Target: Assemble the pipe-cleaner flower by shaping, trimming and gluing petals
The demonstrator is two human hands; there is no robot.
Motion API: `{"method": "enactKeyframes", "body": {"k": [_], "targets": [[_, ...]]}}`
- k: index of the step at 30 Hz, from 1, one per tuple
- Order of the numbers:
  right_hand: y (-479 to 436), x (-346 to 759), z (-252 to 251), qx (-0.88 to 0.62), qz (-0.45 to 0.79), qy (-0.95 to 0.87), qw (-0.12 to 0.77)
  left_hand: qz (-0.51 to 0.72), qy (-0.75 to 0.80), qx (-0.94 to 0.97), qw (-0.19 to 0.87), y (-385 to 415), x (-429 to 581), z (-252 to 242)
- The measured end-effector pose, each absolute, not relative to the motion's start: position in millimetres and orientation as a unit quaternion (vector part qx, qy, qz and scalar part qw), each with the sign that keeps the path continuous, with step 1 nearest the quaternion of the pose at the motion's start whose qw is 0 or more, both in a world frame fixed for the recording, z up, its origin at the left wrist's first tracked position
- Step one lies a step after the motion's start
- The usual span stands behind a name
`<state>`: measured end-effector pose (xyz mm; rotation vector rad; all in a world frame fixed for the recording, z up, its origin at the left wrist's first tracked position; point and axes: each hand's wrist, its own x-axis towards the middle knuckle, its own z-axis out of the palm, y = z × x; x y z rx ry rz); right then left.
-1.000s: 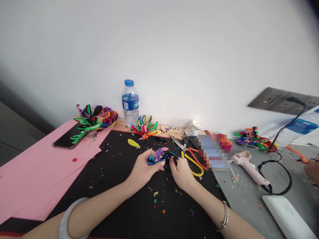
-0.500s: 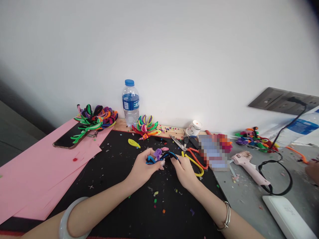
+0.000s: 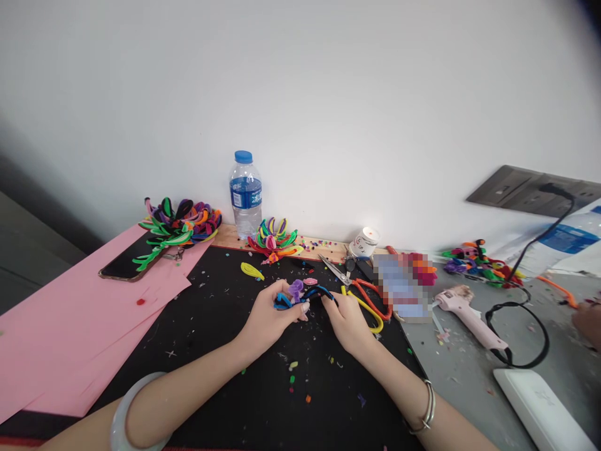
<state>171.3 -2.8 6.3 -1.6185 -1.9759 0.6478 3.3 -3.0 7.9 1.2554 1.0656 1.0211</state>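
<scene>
Between my two hands is a piece bent from blue and black pipe cleaners (image 3: 319, 290), with a purple pipe cleaner curl (image 3: 297, 289) at its left end. My left hand (image 3: 271, 316) is closed around that left end, thumb on top. Fingers of my right hand (image 3: 346, 319) pinch the right end of the blue-black strand, which arches between the hands. Right of my right hand lie a yellow pipe cleaner (image 3: 375, 322) and orange-handled scissors (image 3: 361, 289). A small pink piece (image 3: 310, 281) sits just beyond the strand on the black mat (image 3: 211, 376).
Bundles of looped pipe cleaners (image 3: 188, 222) rest on pink paper (image 3: 70, 326) beside a phone (image 3: 124, 260). A water bottle (image 3: 246, 200) stands by the wall. Rightward are a glue gun (image 3: 472, 321), its black cable (image 3: 547, 335), a white box (image 3: 539, 401) and another person's hand (image 3: 589, 322).
Both hands keep nearly the same place and grip on the blue-black piece. The other person's hand at the right edge has shifted slightly left.
</scene>
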Motion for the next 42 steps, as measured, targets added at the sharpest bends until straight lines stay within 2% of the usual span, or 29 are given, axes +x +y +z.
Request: {"method": "enactKeyframes", "body": {"k": [9, 18, 30, 42], "targets": [[-4.0, 180.8, 14.0, -0.566, 0.237, -0.737, 0.284, 0.423, 0.454, 0.458, 0.637, -0.4, 2.4, 4.2], [-3.6, 177.4, 13.3, -0.524, 0.301, -0.737, 0.303, 0.410, 0.413, 0.414, 0.700, -2.8, 2.6, 4.2], [-1.9, 178.1, 8.7, -0.521, 0.363, -0.700, 0.328, 0.385, 0.385, 0.419, 0.726, -4.9, 3.1, 6.6], [-3.5, 175.1, 15.0, -0.523, 0.344, -0.706, 0.331, 0.390, 0.383, 0.421, 0.724, -4.8, 1.4, 4.7]]}}
